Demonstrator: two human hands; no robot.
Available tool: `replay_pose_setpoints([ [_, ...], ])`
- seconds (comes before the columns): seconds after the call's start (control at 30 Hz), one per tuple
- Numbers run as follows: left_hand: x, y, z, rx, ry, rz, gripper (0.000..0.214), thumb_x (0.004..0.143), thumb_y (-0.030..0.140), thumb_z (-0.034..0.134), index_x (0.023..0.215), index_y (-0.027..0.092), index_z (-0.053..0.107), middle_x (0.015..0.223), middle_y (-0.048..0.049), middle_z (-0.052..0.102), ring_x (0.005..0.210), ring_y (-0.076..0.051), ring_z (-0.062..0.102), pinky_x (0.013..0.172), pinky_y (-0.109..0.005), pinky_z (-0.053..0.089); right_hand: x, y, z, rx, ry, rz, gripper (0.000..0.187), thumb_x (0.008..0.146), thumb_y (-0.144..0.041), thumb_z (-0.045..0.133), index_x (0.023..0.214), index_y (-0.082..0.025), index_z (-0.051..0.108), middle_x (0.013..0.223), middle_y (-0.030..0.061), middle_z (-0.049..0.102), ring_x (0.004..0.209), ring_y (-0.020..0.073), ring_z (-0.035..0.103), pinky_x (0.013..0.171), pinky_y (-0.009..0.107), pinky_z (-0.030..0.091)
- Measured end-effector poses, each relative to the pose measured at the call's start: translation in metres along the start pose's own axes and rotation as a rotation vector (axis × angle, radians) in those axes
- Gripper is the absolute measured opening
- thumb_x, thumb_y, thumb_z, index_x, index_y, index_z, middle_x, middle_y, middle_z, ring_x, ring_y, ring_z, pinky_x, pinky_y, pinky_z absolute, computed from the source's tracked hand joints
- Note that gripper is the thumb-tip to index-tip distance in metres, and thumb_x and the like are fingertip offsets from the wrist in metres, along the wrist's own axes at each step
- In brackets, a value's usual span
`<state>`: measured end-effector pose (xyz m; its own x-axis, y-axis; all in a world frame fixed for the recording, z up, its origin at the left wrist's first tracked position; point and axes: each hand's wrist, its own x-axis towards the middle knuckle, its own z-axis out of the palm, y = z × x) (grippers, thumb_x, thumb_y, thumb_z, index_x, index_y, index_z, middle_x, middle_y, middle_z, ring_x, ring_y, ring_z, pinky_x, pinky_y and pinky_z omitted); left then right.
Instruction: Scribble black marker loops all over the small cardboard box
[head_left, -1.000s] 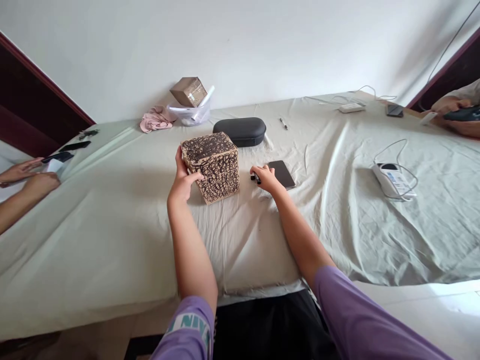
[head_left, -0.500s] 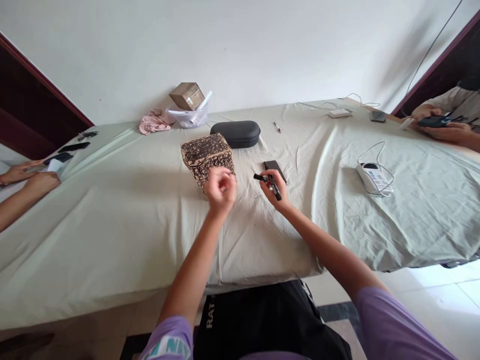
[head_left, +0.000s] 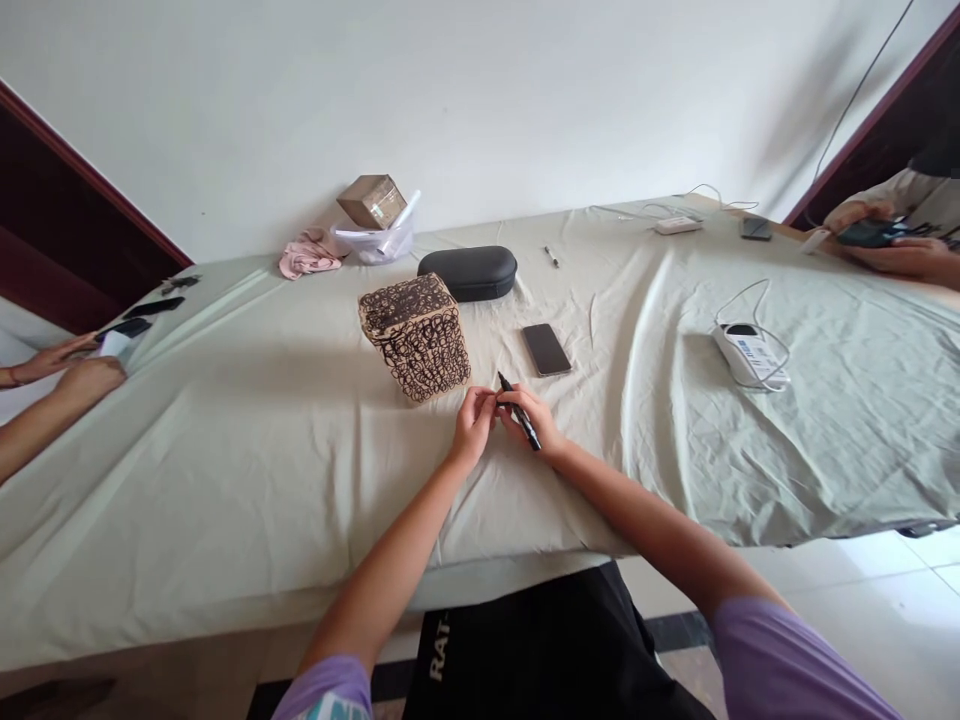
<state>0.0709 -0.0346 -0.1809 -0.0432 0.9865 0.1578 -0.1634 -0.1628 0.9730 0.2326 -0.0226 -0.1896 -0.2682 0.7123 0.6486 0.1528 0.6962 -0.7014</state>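
My right hand [head_left: 534, 420] is closed around a black marker [head_left: 527, 425], whose tip points up and away to the left. Close against it, my left hand [head_left: 474, 425] is pinched, its fingertips meeting those of the right hand. A small dark piece shows between the fingertips, too small to name for sure. Just beyond my left hand a cardboard box [head_left: 424, 345] stands on the cloth, its top and front covered in black looped scribbles. Past my right hand lies a dark phone [head_left: 547, 349], flat on the cloth.
Behind the box is a black zip case [head_left: 472, 272], with a pen [head_left: 552, 256] to its right. A plastic tub [head_left: 379, 245] carries a small carton [head_left: 373, 202] beside a pink cloth [head_left: 309, 254]. A white power strip [head_left: 750, 355] lies right. Other people's hands work at both ends.
My left hand has come away from the scribbled box and moved right to meet my right hand. The right hand has drawn nearer with the marker, uncovering the phone.
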Motion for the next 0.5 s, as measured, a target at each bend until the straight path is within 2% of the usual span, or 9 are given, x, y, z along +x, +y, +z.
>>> replay_pose_setpoints([
  [0.07, 0.002, -0.001, -0.002, -0.032, 0.040, -0.014, 0.064, 0.081, 0.081, 0.078, 0.097, 0.022, 0.057, 0.071, 0.0038, 0.060, 0.053, -0.009, 0.048, 0.050, -0.021, 0.037, 0.001, -0.006, -0.004, 0.014, 0.084, 0.055, 0.033, 0.100, -0.053, 0.069, 0.120, -0.027, 0.069, 0.099, 0.0077, 0.071, 0.079, 0.0226, 0.065, 0.081, 0.043, 0.057],
  [0.13, 0.005, -0.001, -0.005, -0.047, 0.078, -0.017, 0.060, 0.082, 0.077, 0.079, 0.098, 0.023, 0.058, 0.069, 0.0058, 0.054, 0.051, -0.008, 0.043, 0.048, -0.021, 0.034, 0.002, -0.014, -0.009, 0.086, 0.169, 0.136, 0.043, 0.103, -0.060, 0.060, 0.128, -0.026, 0.067, 0.093, 0.0059, 0.071, 0.072, 0.0207, 0.060, 0.074, 0.040, 0.053],
  [0.2, 0.008, -0.002, -0.009, -0.034, 0.103, -0.006, 0.056, 0.081, 0.071, 0.083, 0.099, 0.022, 0.062, 0.072, 0.0051, 0.054, 0.052, -0.008, 0.042, 0.048, -0.021, 0.035, 0.002, -0.020, -0.016, 0.188, 0.206, 0.226, 0.045, 0.105, -0.061, 0.054, 0.131, -0.025, 0.063, 0.080, 0.0016, 0.067, 0.064, 0.0191, 0.053, 0.065, 0.036, 0.046],
  [0.23, 0.009, -0.002, -0.011, -0.018, 0.112, 0.006, 0.054, 0.080, 0.067, 0.085, 0.099, 0.022, 0.065, 0.077, 0.0031, 0.057, 0.056, -0.009, 0.046, 0.050, -0.021, 0.038, 0.003, -0.023, -0.019, 0.232, 0.210, 0.261, 0.043, 0.104, -0.060, 0.056, 0.129, -0.026, 0.062, 0.073, -0.0013, 0.063, 0.061, 0.0185, 0.050, 0.062, 0.034, 0.042],
  [0.3, 0.012, -0.003, -0.014, 0.028, 0.130, 0.048, 0.049, 0.077, 0.060, 0.091, 0.100, 0.021, 0.073, 0.094, -0.0038, 0.065, 0.075, -0.014, 0.061, 0.059, -0.023, 0.048, 0.003, -0.028, -0.023, 0.289, 0.215, 0.293, 0.035, 0.099, -0.057, 0.065, 0.117, -0.027, 0.058, 0.064, -0.0063, 0.053, 0.058, 0.0171, 0.046, 0.058, 0.031, 0.036],
  [0.37, 0.013, -0.004, -0.019, 0.159, 0.104, 0.163, 0.043, 0.082, 0.057, 0.089, 0.103, 0.022, 0.079, 0.117, -0.0108, 0.070, 0.108, -0.022, 0.069, 0.075, -0.027, 0.058, 0.004, -0.030, -0.024, 0.299, 0.212, 0.288, 0.032, 0.095, -0.054, 0.071, 0.101, -0.028, 0.054, 0.063, -0.0077, 0.048, 0.056, 0.0153, 0.042, 0.056, 0.030, 0.033],
  [0.43, 0.015, -0.007, -0.024, 0.359, 0.033, 0.320, 0.037, 0.097, 0.058, 0.075, 0.111, 0.024, 0.080, 0.134, -0.0145, 0.069, 0.130, -0.028, 0.066, 0.090, -0.036, 0.062, 0.003, -0.031, -0.022, 0.272, 0.183, 0.266, 0.031, 0.094, -0.052, 0.072, 0.092, -0.028, 0.053, 0.064, -0.0070, 0.048, 0.055, 0.0139, 0.040, 0.055, 0.029, 0.032],
  [0.5, 0.016, -0.010, -0.028, 0.538, -0.032, 0.443, 0.038, 0.109, 0.055, 0.056, 0.119, 0.025, 0.078, 0.138, -0.0158, 0.069, 0.134, -0.029, 0.066, 0.097, -0.043, 0.063, 0.002, -0.030, -0.018, 0.225, 0.137, 0.236, 0.026, 0.094, -0.047, 0.071, 0.089, -0.027, 0.056, 0.067, -0.0054, 0.052, 0.055, 0.0137, 0.043, 0.055, 0.030, 0.033],
])
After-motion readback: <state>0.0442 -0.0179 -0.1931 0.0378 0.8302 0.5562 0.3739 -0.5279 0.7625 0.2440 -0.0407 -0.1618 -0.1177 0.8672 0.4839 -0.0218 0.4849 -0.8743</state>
